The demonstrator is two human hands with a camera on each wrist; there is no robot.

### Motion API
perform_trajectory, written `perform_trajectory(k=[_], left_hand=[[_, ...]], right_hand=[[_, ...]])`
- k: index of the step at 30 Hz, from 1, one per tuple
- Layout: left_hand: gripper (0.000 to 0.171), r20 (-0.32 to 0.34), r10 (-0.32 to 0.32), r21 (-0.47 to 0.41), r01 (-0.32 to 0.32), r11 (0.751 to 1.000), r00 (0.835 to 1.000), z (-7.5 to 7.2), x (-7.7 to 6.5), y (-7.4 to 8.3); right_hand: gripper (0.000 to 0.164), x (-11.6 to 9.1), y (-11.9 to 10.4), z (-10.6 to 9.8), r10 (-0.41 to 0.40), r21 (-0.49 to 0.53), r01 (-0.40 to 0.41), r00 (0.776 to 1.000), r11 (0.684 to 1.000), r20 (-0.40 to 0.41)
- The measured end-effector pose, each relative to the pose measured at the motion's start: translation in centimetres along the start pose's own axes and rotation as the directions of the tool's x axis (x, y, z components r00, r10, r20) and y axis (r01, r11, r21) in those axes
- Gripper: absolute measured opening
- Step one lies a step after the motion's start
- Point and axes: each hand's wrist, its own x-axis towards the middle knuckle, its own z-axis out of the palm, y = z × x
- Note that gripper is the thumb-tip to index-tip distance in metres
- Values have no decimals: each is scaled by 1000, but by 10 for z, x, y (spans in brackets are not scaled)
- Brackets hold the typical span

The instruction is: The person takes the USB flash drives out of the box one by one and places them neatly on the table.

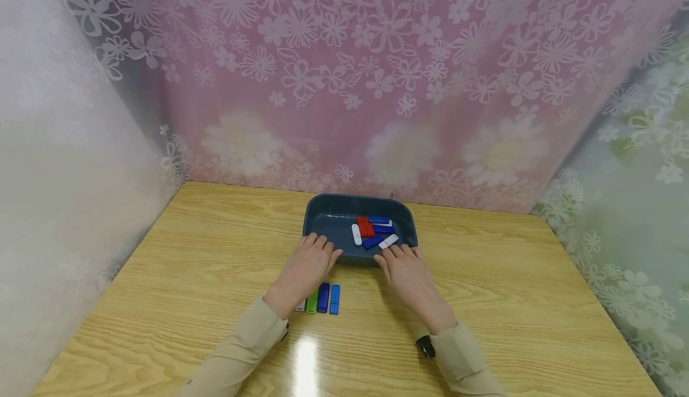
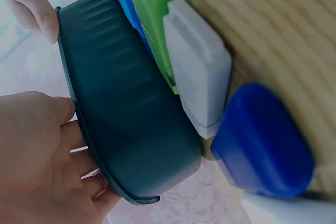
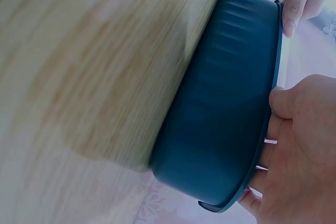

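Observation:
A dark teal plastic basin stands at the back of the table. My left hand grips its near rim at the left corner, and my right hand grips that rim toward the right corner. In the left wrist view the thumb lies at the rim, with the other fingers past it. The right wrist view shows a matching hold, thumb at the rim. Inside the basin lie several small capped sticks resembling USB flash drives: red, white and blue.
Before the basin, similar sticks stand in a row: green, dark blue and light blue. A white stick and a blue one continue it, partly hidden from the head view by my left arm. Floral curtains border the wooden table.

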Motion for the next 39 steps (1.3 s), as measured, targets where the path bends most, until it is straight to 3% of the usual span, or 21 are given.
perform_trajectory(k=[17,28,32,36,39], left_hand=[[33,46,-38,6,38,999,998,-6,-2,3],[32,-12,-37,28,38,999,999,-4,-3,4],[31,-19,-30,25,31,999,999,-5,-2,4],[32,4,-37,24,37,999,999,-6,-1,5],[33,27,-38,23,37,999,999,-5,-1,5]], right_hand=[[25,2,-4,1,2,17,-2,1000,1000,-11],[24,2,-5,-2,23,8,-24,1000,1000,8],[23,6,-4,-7,27,26,-28,998,999,60],[20,17,0,-19,27,125,-46,988,991,152],[16,30,5,-26,25,179,-56,985,982,173]])
